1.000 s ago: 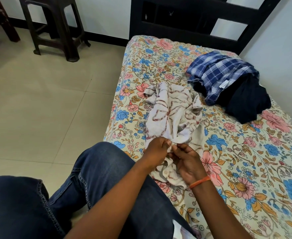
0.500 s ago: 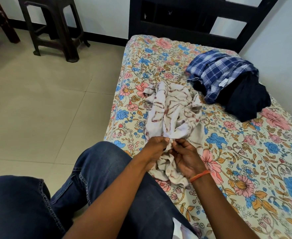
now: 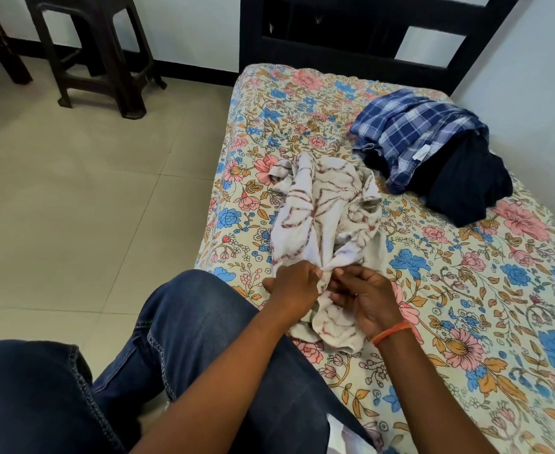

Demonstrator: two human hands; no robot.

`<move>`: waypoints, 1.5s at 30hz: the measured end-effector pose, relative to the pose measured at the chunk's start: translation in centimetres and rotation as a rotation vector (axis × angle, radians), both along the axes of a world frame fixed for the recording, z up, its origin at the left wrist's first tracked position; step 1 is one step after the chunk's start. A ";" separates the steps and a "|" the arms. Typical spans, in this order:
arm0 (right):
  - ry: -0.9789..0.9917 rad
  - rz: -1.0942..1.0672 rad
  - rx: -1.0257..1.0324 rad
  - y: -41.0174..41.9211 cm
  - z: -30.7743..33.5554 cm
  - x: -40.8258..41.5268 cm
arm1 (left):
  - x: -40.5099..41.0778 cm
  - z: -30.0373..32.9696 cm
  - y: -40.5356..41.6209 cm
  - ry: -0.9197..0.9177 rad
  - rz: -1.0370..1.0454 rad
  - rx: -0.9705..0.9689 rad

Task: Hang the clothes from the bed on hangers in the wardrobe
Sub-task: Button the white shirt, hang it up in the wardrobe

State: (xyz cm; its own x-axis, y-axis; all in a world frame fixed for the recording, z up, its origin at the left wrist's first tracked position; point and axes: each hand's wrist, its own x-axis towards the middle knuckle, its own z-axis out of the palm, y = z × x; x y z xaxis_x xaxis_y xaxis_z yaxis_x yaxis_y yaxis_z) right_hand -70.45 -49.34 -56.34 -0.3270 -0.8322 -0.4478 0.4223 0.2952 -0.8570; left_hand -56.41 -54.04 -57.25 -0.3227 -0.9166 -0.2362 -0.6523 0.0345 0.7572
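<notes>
A crumpled white shirt with red-brown streaks (image 3: 322,221) lies near the left edge of the bed (image 3: 485,339), which has a floral sheet. My left hand (image 3: 294,288) pinches a fold of the shirt's near part. My right hand (image 3: 366,298) holds the same stretch of cloth just to the right, fingers curled into it. Farther back on the bed, a blue checked shirt (image 3: 410,134) lies partly over a dark navy garment (image 3: 466,188). No hanger or wardrobe is in view.
My knee in blue jeans (image 3: 191,326) rests against the bed's left edge. A dark headboard (image 3: 367,31) stands at the far end, with a white wall on the right. A dark plastic stool (image 3: 99,57) stands on the tiled floor at the back left.
Both hands have stayed on the near part of the white shirt, shifting their fingers slightly along the cloth. The other clothes have not moved.
</notes>
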 end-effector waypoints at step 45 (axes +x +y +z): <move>0.329 -0.552 -0.168 -1.2 0.5 0.1 | -4.7 1.0 -5.7 -0.140 -0.043 -0.415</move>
